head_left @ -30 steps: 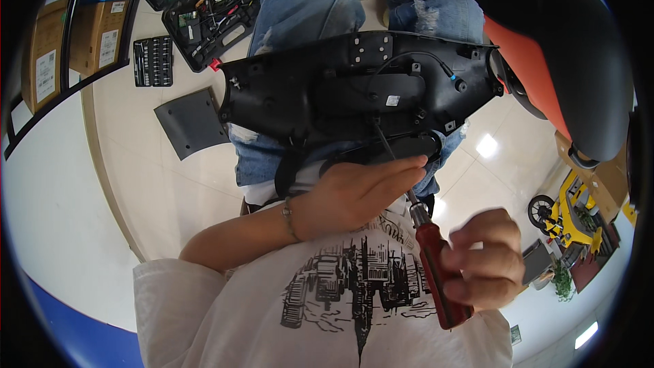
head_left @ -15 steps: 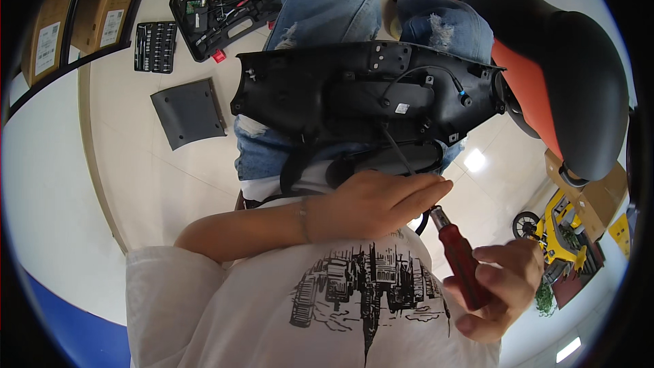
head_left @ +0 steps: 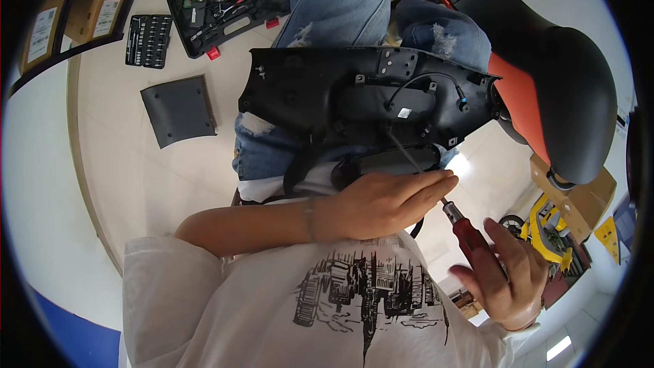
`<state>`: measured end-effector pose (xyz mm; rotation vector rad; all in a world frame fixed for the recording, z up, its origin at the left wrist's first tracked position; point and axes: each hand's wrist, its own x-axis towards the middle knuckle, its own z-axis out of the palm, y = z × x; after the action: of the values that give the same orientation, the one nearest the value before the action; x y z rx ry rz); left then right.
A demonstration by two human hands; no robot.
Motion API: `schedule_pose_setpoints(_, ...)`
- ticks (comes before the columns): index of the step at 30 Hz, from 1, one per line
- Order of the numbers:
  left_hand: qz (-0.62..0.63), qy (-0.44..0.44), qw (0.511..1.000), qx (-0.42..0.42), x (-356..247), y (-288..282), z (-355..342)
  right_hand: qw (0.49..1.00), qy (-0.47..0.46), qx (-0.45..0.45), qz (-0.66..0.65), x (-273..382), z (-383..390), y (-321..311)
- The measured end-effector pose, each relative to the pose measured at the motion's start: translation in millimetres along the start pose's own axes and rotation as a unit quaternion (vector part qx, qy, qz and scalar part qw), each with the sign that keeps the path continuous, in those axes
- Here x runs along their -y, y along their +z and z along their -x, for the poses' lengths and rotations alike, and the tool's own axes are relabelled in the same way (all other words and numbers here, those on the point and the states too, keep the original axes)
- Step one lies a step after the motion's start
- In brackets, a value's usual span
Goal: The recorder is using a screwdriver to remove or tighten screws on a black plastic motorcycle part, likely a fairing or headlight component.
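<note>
A black molded panel [head_left: 293, 88] with mounting holes and a cable lies across my jeans-covered lap, above a long black oval part [head_left: 357, 170]. A long screwdriver shaft [head_left: 409, 155] reaches from the panel's lower middle to a red handle [head_left: 466, 235]. My left hand [head_left: 388, 204] lies over the shaft, its straight fingers pressed together around it. Lower right, my right hand [head_left: 507, 276] holds the handle with loosely curled fingers.
An open toolbox [head_left: 208, 34] and socket set [head_left: 146, 41] lie upper left, near a dark square panel [head_left: 174, 112]. Boxes [head_left: 102, 13] line the left. At right are a black-and-red seat [head_left: 572, 102], a carton [head_left: 589, 211] and a yellow vehicle [head_left: 548, 238].
Both hands and the screwdriver handle have moved rightward in view. My right hand's fingers have loosened and shifted around the handle. The panel appears slightly further right.
</note>
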<state>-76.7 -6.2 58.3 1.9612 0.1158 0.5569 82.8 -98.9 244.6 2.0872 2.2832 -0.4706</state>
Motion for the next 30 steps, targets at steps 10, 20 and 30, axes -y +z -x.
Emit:
schedule_pose_setpoints(10,0.084,-0.010,0.996,0.020,1.9,8.9,0.1,0.989,0.028,0.097,0.112,18.1,-1.3,-8.2)
schedule_pose_setpoints(20,0.075,-0.037,0.996,-0.010,5.9,-7.6,2.9,0.990,-0.066,-0.008,0.124,0.2,-8.3,6.5)
schedule_pose_setpoints(30,-0.162,-0.148,0.948,-0.231,91.2,-140.7,10.4,0.995,0.041,0.022,0.083,4.1,-1.4,7.4)
